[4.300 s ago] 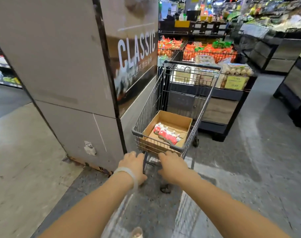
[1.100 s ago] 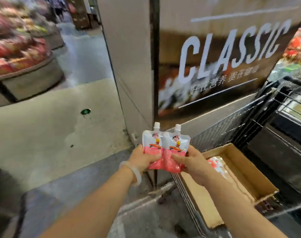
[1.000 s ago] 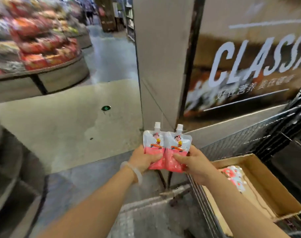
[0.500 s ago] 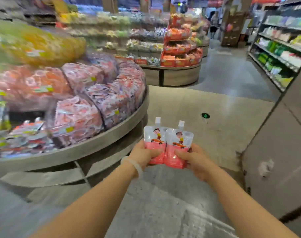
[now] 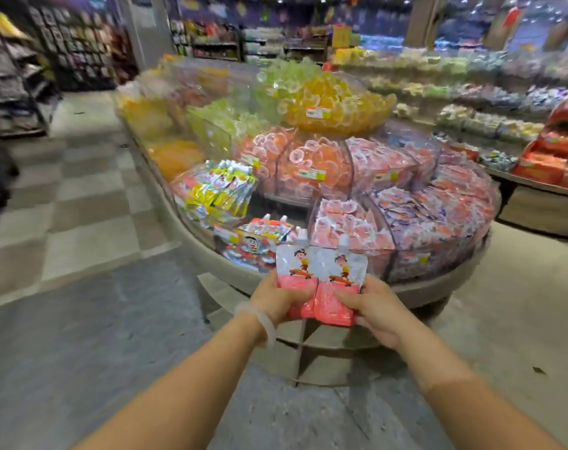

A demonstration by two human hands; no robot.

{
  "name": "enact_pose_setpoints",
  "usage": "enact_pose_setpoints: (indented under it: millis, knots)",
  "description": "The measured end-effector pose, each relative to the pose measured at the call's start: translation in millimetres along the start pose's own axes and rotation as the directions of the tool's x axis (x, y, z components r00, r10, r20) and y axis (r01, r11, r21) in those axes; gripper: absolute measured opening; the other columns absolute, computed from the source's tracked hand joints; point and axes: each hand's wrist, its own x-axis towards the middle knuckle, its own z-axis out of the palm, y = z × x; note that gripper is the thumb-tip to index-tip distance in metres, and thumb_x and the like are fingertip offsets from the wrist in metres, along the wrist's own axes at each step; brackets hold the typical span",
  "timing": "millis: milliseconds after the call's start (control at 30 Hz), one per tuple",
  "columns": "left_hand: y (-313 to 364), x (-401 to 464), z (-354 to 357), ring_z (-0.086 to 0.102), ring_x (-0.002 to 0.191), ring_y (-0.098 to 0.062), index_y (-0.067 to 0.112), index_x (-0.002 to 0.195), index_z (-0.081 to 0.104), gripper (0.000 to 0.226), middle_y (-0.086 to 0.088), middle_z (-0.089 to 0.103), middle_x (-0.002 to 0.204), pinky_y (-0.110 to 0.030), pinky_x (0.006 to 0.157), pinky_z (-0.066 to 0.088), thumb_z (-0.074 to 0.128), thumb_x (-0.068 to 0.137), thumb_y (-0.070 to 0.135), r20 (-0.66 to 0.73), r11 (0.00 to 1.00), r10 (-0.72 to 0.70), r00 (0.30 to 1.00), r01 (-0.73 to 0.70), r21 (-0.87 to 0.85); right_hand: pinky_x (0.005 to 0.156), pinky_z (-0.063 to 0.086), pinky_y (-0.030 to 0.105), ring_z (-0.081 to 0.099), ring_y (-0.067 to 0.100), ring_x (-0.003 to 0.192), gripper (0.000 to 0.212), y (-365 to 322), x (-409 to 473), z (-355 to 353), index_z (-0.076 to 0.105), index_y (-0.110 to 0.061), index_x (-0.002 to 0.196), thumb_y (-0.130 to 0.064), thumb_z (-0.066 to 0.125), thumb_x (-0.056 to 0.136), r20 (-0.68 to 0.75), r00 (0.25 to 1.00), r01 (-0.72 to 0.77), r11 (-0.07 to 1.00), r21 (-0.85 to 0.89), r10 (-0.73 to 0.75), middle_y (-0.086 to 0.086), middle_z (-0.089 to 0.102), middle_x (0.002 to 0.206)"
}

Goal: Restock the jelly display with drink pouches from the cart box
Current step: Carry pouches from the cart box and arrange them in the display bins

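Observation:
I hold two pink-and-white drink pouches upright side by side, each with a white spout and a cartoon skateboarder. My left hand (image 5: 277,298) grips the left pouch (image 5: 295,271) at its lower edge. My right hand (image 5: 371,308) grips the right pouch (image 5: 339,280) the same way. Both pouches hang just in front of the round tiered jelly display (image 5: 438,289). Directly behind them lies a section with similar spouted pouches (image 5: 259,238). The cart and its box are out of view.
The display's clear bins hold pink, orange, yellow and green jelly cups, with yellow pouches (image 5: 217,190) at the left. A second round display (image 5: 542,209) stands at the right, shelves at the back and far left. Open floor lies to the left.
The view has swung left from the cart and pillar to the jelly display, now close ahead. Both hands keep the same grip on the two pouches taken from the cart box.

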Motion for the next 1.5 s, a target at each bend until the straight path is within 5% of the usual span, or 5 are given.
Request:
enact_pose_setpoints:
  millis: [100, 633, 1100, 1267, 1500]
  knots:
    - [27.7, 17.7, -43.2, 0.067, 0.091, -0.028, 0.003, 0.118, 0.060, 0.056, -0.016, 0.070, 0.106, -0.046, 0.085, 0.055, 0.076, 0.065, 0.002, -0.125, 0.996, 0.068, 0.990, -0.074, -0.049, 0.062, 0.055, 0.023, 0.062, 0.012, 0.076, 0.032, -13.7, 55.7, 42.9, 0.060, -0.018, 0.102, 0.009, 0.054, 0.087, 0.078, 0.997, 0.018, 0.998, -0.067, -0.013, 0.002, 0.067, 0.092]
    - [101.7, 95.1, -326.1, 0.070, 0.092, -0.027, 0.009, 0.118, 0.061, 0.041, -0.012, 0.072, 0.106, -0.039, 0.076, 0.058, 0.070, 0.079, -0.001, -0.485, 0.979, 0.086, 0.870, -0.163, -0.120, 0.076, 0.056, 0.031, 0.065, 0.012, 0.076, 0.030, -15.4, 280.6, 314.1, 0.062, -0.013, 0.105, 0.008, 0.058, 0.085, 0.466, 0.883, 0.033, 0.985, -0.170, 0.051, 0.003, 0.069, 0.093]
    - [193.5, 256.5, -542.7, 0.070, 0.061, -0.012, 0.019, 0.095, 0.065, 0.028, 0.003, 0.074, 0.072, -0.024, 0.053, 0.056, 0.061, 0.084, -0.007, -0.274, 0.995, 0.006, 0.962, -0.033, -0.093, 0.083, 0.056, 0.042, 0.069, 0.020, 0.086, 0.033, -28.4, 463.0, 479.9, 0.064, -0.008, 0.107, 0.006, 0.066, 0.078, 0.282, 0.959, 0.072, 0.988, -0.136, -0.031, 0.005, 0.072, 0.095]
    - [212.1, 338.9, -575.5, 0.069, 0.075, -0.019, 0.015, 0.111, 0.062, 0.036, -0.004, 0.072, 0.092, -0.030, 0.061, 0.058, 0.065, 0.082, -0.005, -0.219, 0.996, -0.028, 0.975, 0.008, -0.092, 0.056, 0.055, 0.026, 0.064, 0.008, 0.063, 0.029, -35.9, 536.9, 489.5, 0.063, -0.015, 0.096, 0.009, 0.061, 0.081, 0.147, 0.988, 0.062, 0.986, -0.155, -0.039, -0.007, 0.069, 0.074]
    - [270.2, 463.5, -621.1, 0.066, 0.081, -0.026, 0.011, 0.099, 0.065, 0.029, -0.010, 0.069, 0.092, -0.041, 0.082, 0.054, 0.064, 0.081, -0.010, -0.205, 1.000, 0.001, 0.979, -0.006, -0.026, 0.060, 0.053, 0.028, 0.065, 0.016, 0.065, 0.026, -66.2, 668.9, 516.6, 0.062, -0.010, 0.096, 0.009, 0.063, 0.080, 0.055, 0.997, 0.058, 0.997, -0.053, -0.055, 0.006, 0.068, 0.081]
